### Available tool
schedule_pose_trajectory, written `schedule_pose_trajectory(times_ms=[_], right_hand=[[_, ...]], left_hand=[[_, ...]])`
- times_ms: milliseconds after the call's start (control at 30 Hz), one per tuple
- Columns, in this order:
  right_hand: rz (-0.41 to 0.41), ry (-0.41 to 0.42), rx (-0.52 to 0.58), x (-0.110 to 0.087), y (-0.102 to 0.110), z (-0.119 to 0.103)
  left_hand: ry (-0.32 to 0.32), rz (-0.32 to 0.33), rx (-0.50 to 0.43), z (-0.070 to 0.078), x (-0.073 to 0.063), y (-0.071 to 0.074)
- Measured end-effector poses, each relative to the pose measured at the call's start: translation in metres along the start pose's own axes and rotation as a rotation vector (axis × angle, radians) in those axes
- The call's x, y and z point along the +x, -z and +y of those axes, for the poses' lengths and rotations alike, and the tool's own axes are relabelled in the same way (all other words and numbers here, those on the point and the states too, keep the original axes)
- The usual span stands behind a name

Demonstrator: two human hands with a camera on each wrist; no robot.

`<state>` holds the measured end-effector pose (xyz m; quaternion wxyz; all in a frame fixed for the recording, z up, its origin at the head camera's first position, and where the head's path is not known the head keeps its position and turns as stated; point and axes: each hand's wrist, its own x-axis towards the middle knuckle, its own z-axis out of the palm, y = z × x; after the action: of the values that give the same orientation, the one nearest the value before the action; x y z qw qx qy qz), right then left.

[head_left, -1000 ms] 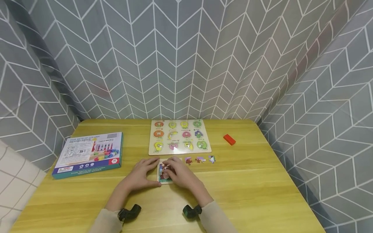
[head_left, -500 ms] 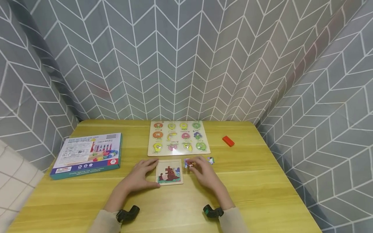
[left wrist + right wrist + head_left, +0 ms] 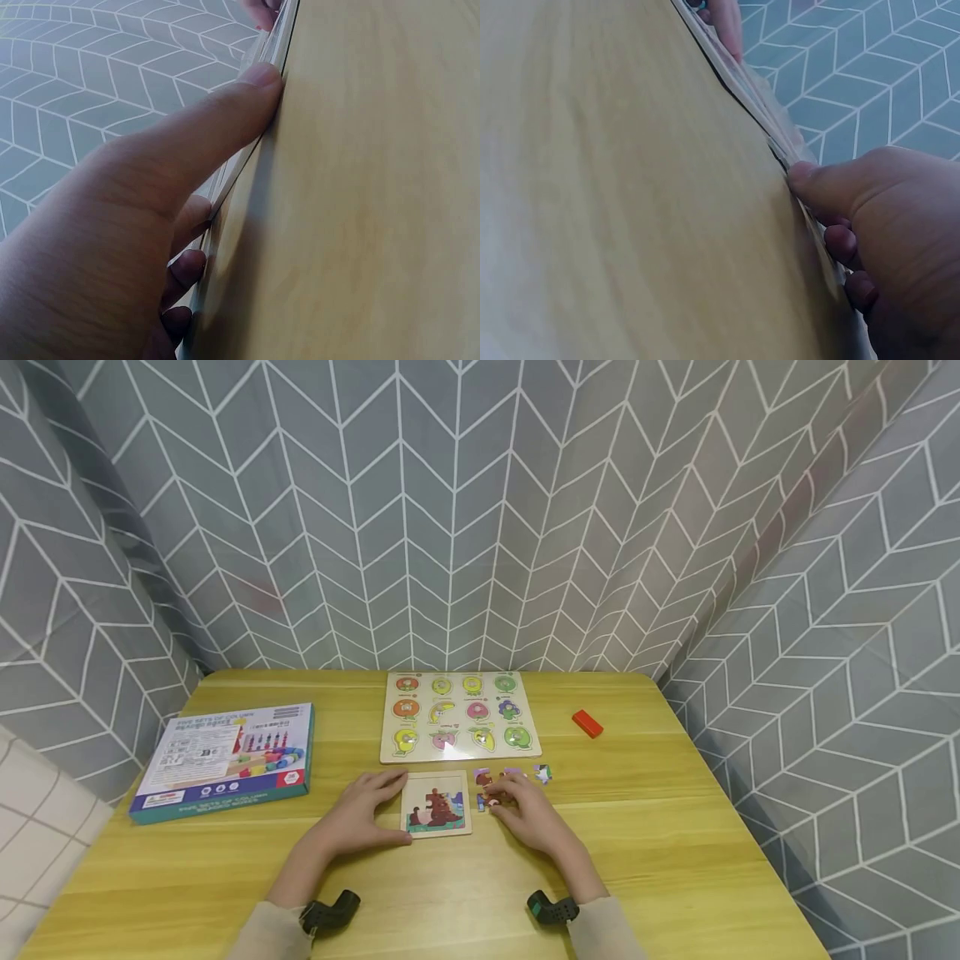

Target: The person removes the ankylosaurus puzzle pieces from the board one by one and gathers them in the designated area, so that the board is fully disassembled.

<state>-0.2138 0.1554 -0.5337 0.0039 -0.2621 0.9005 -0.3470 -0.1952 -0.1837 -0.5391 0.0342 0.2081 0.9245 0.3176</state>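
A small square wooden jigsaw puzzle board lies on the table, brown picture pieces in its lower part and bare wood above. My left hand holds the board's left side, thumb at the near corner and index finger at the far one. Just right of the board, my right hand pinches a puzzle piece low over the table, its fingers partly hiding it. Other loose pieces lie beyond these fingers, including a brown and purple puzzle piece and a white and green puzzle piece.
Behind the puzzle is a larger fruit peg board. A flat toy box lies at the left. One red block sits at the right. Grey patterned curtain closes off the back of the wooden table.
My right hand has gone from the board to the loose pieces at its right, leaving the board's upper part bare. A piece now lies nearer me there. My left hand stays put.
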Motion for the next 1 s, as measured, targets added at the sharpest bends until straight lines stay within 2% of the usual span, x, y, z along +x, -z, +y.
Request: schedule_pose_trajectory(times_ms=[133, 233, 367, 533, 633, 833, 1000], right_hand=[[0.010, 0.002, -0.008, -0.001, 0.000, 0.000], [0.024, -0.025, 0.017, 0.000, 0.000, 0.000], [0.089, -0.059, 0.034, 0.004, 0.003, 0.000], [0.176, -0.008, 0.001, 0.020, 0.008, 0.003], [0.165, 0.024, -0.015, 0.029, 0.008, 0.006], [0.086, 0.007, -0.005, 0.038, 0.006, 0.009], [0.078, -0.008, -0.037, 0.040, 0.003, 0.004]], left_hand=[[0.003, -0.001, 0.002, 0.001, 0.001, 0.001], [0.007, -0.006, 0.000, 0.000, 0.001, 0.001], [0.011, -0.011, 0.002, -0.001, 0.002, 0.000], [0.008, -0.006, 0.002, -0.002, 0.002, -0.002], [0.001, -0.004, 0.002, -0.003, 0.002, -0.003], [0.014, -0.010, -0.006, -0.001, 0.001, -0.002], [0.019, -0.007, -0.003, -0.001, 0.001, -0.001]])
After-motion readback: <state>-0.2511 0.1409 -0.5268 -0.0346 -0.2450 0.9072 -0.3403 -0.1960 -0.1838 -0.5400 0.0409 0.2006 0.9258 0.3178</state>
